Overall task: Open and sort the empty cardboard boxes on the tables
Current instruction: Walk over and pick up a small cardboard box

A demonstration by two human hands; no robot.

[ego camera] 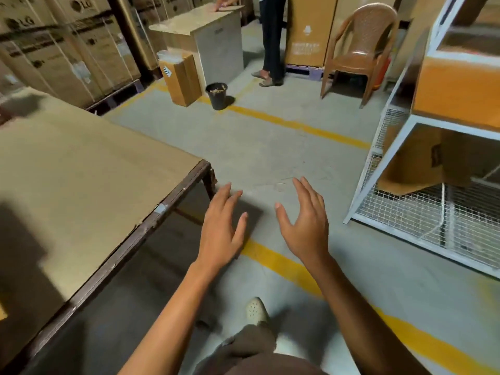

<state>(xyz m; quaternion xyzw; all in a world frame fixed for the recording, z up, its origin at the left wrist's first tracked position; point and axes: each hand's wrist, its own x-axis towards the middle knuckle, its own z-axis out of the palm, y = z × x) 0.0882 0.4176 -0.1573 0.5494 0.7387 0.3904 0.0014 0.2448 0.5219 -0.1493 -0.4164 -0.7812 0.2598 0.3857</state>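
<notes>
Our left hand (220,228) and right hand (303,223) hover spread and empty, just off the corner of the brown cardboard-topped table (151,220). We should take the tilted tan cardboard box (414,163), low in the white wire rack (362,171), by opposite sides.

Brown cardboard box (414,163) leans tilted inside the white rack (460,130).

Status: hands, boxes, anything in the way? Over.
Left hand, right hand open, empty. Cardboard box in white rack, right, untouched. Table corner close on left.

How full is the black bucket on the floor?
Not empty: the black bucket holds brownish scraps up near its rim. What they are, cannot tell.
</notes>
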